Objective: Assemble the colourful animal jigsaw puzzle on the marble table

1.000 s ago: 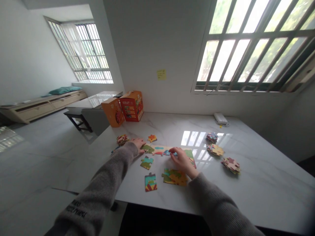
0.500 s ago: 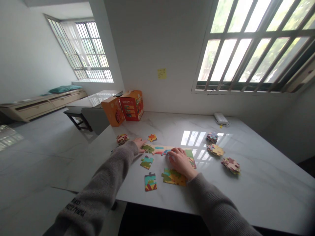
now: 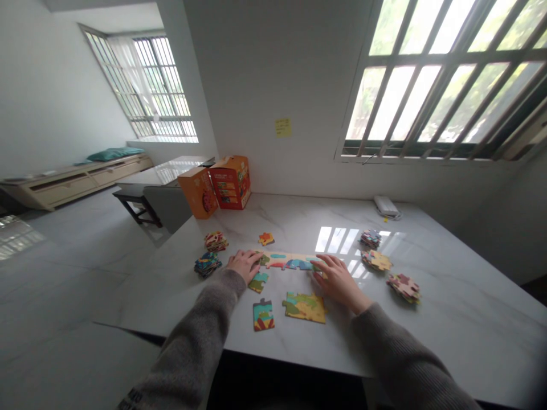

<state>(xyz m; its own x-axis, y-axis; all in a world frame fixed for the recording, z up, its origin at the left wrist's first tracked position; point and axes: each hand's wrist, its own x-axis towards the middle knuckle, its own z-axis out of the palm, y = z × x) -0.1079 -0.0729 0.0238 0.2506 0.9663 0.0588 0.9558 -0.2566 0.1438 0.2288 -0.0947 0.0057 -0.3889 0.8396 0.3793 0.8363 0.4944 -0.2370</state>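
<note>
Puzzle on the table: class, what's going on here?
A person has the left hand at one end of a joined strip and the right hand at the other. Nearer the person lie a larger block and a smaller section. Two piles sit to the left, three stacks to the right.

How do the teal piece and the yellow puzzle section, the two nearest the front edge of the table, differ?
The teal piece is smaller; the yellow section covers more of the table.
The teal piece is longer front to back, while the yellow section is longer side to side.
The teal piece has dark red at its front, whereas the yellow section is mostly yellow and green.
Both lie flat with their printed sides up.
</note>
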